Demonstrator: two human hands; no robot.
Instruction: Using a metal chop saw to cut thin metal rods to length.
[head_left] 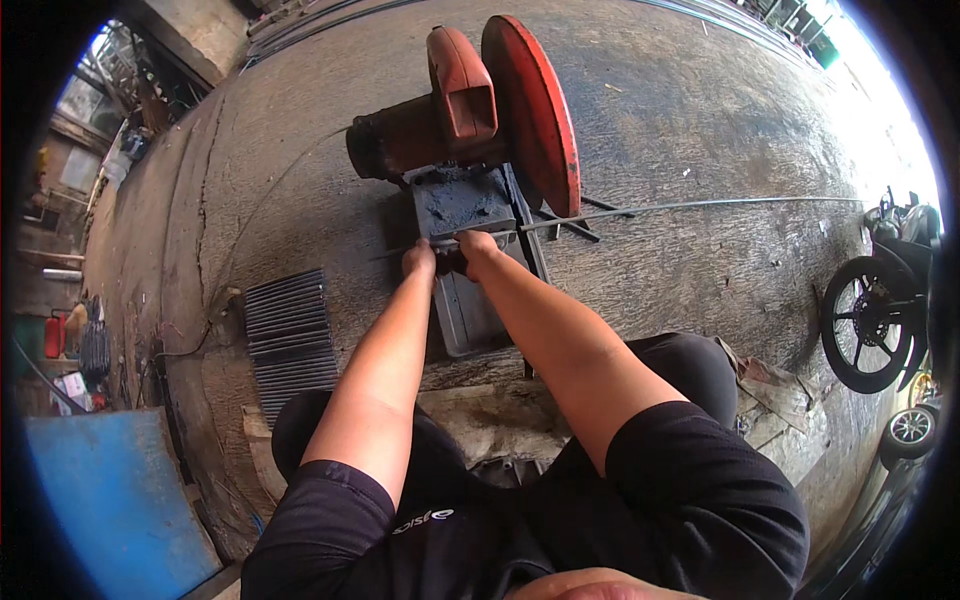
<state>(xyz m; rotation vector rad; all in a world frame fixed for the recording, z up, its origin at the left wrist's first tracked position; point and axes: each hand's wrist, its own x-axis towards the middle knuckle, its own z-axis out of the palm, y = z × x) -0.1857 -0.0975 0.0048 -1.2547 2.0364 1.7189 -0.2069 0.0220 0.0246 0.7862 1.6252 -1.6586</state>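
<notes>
A red chop saw (462, 100) with a large round blade guard (535, 115) stands on the floor in front of me. Its grey metal base (470, 315) points toward me, and dark grit covers the plate under the motor. A long thin metal rod (690, 204) lies across the base and runs far out to the right. My left hand (421, 259) is closed at the rod's left part, thumb up. Close beside it, my right hand (478, 252) is closed on the rod near the guard. Dark clamp parts (453, 263) show between the hands; my lower fingers are partly hidden.
Cut metal rods (290, 335) lie side by side left of the base. A power cable (265, 200) curves over the concrete floor. Far right stands a motorcycle wheel (868, 325). A blue panel (120, 500) is at lower left, and long bars (340, 18) lie at the back.
</notes>
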